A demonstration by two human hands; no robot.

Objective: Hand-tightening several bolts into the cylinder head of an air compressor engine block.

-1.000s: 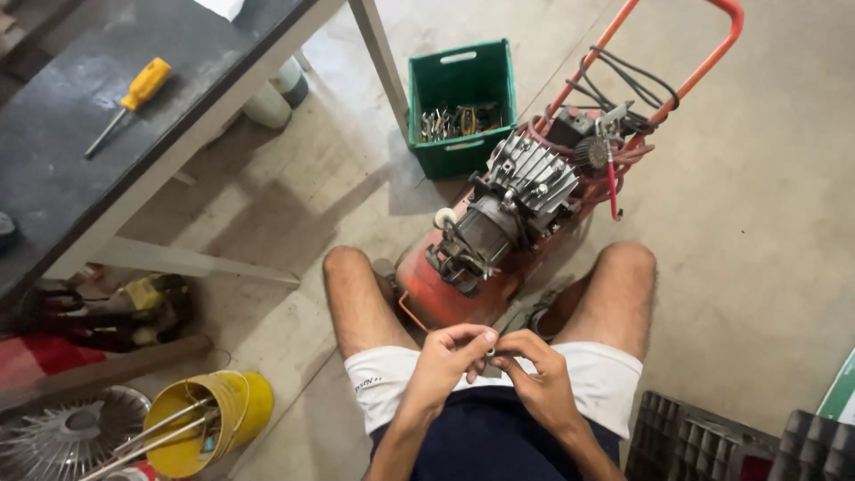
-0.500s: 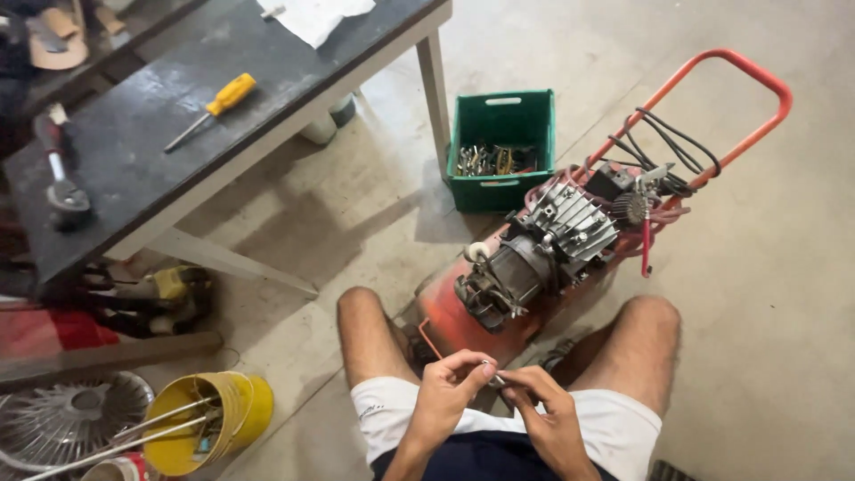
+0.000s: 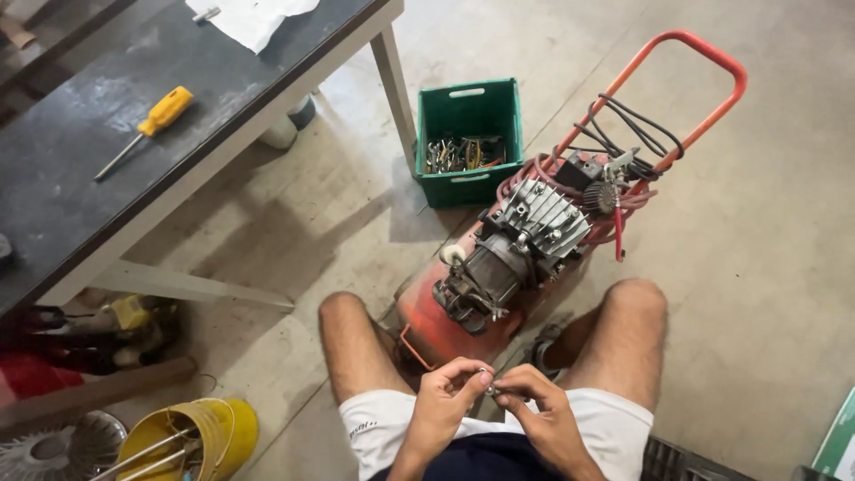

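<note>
Both hands — left hand (image 3: 443, 396), right hand (image 3: 539, 405) — pinch a small metal part (image 3: 489, 387) between fingertips over the lap, just before the red compressor (image 3: 499, 267). It looks light, stiff and easily dropped — best gripped by its edges.

A small metal part (image 3: 487, 387) is pinched between the fingertips of the left hand (image 3: 443, 401) and the right hand (image 3: 545, 411), above the lap. A red air compressor (image 3: 512, 254) is seen between the knees, a green crate (image 3: 469, 142) beyond it.
</note>
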